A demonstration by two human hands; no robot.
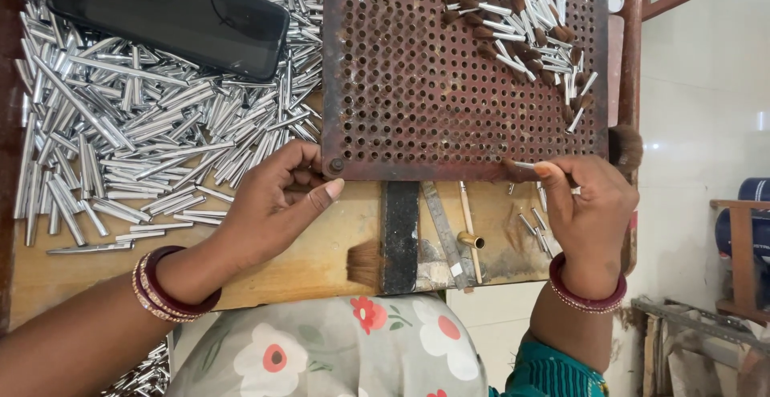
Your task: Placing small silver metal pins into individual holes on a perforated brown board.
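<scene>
Floral cloth on my lap, then left hand (277, 196) curled loose w/ nothing in it by the perforated plate (385, 124), right hand (589, 204) pinching one brush ferrule (521, 166) at its edge; approx. a few dozen finished brushes (521, 32) done, big pile of empty tubes (144, 116) left on bench (321, 261).

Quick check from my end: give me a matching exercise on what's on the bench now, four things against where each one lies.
Things:
1. black phone
2. heap of loose silver tubes
3. finished brush heads
4. tuft of bristles

Places:
A. top right of the perforated plate
B. on the wooden bench edge, beside the dark metal bar
C. on top of the tube heap, top left
D. spread over the bench, left of the plate

Pairs: 1-C, 2-D, 3-A, 4-B
</scene>
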